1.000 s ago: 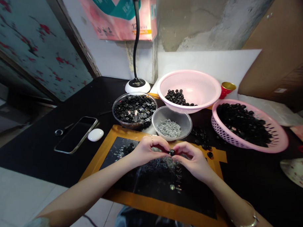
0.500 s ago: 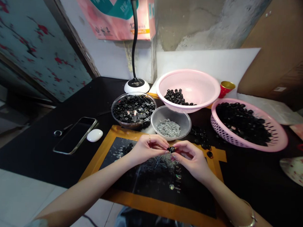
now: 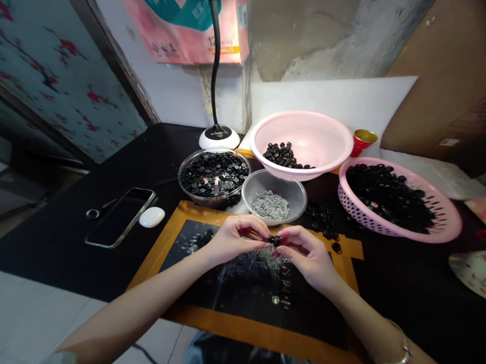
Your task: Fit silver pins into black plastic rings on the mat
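Note:
Between my two hands is a small black knob-like part (image 3: 274, 240). My left hand (image 3: 235, 239) pinches at its left side with thumb and fingertips, and a ring shows on one finger. My right hand (image 3: 307, 253) grips the part from the right between thumb and forefinger. Just below lies a loose pile of small metal screws or pins (image 3: 256, 259) on a dark mat (image 3: 239, 296) edged with brown tape. Black washer-like discs (image 3: 205, 237) sit beside my left wrist. Fine detail of the held part is too small to make out.
Behind my hands stand a clear bowl of metal pins (image 3: 247, 191), a clear bowl of black discs (image 3: 181, 180) and two pink baskets (image 3: 328, 126) (image 3: 444, 226) with black parts. A phone (image 3: 120, 217), white oval case (image 3: 151, 217) and lamp base (image 3: 219, 137) are to the left.
Both hands stay in nearly the same place. The black part between the fingertips has shifted very slightly to the left.

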`<action>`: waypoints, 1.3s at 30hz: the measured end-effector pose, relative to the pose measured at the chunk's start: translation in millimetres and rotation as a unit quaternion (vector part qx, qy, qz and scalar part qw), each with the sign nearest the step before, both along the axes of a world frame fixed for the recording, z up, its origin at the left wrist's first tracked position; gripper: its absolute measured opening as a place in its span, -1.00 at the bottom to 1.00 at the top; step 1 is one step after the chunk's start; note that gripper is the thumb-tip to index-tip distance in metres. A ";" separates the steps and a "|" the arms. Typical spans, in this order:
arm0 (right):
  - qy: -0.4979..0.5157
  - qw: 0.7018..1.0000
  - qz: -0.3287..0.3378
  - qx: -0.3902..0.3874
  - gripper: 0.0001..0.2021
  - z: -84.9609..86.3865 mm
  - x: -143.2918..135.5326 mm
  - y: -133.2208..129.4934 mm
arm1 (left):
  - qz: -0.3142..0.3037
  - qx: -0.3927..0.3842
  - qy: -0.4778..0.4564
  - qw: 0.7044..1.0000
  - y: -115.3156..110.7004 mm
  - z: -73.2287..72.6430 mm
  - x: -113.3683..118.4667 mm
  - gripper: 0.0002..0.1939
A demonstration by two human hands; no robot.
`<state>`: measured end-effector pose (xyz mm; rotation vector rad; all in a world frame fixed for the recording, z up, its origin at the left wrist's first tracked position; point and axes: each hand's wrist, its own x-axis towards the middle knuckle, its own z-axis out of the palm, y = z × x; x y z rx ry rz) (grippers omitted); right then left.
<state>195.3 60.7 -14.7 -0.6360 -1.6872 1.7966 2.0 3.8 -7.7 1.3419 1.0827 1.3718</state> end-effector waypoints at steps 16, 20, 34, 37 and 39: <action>-0.004 1.000 -0.004 -0.012 -0.83 -0.9 -1.6 -0.9 | -0.015 0.069 0.085 0.994 0.0 0.8 -3.9 -0.97; -0.006 1.000 -0.009 -0.021 -0.82 -1.0 -3.6 -2.0 | -0.011 0.056 0.079 0.995 -0.6 1.0 -3.6 -0.99; 0.022 0.992 -0.012 -0.123 -0.83 4.3 -10.0 -6.1 | -0.005 0.123 0.148 0.981 -0.8 0.3 -4.1 -0.96; 0.026 0.991 -0.001 -0.135 -0.82 4.4 -9.0 -5.6 | 0.007 0.166 0.182 0.969 0.0 0.2 -4.3 -0.96; 0.024 0.991 0.002 -0.135 -0.81 3.9 -8.3 -5.3 | 0.018 0.198 0.206 0.958 0.0 0.8 -3.8 -0.95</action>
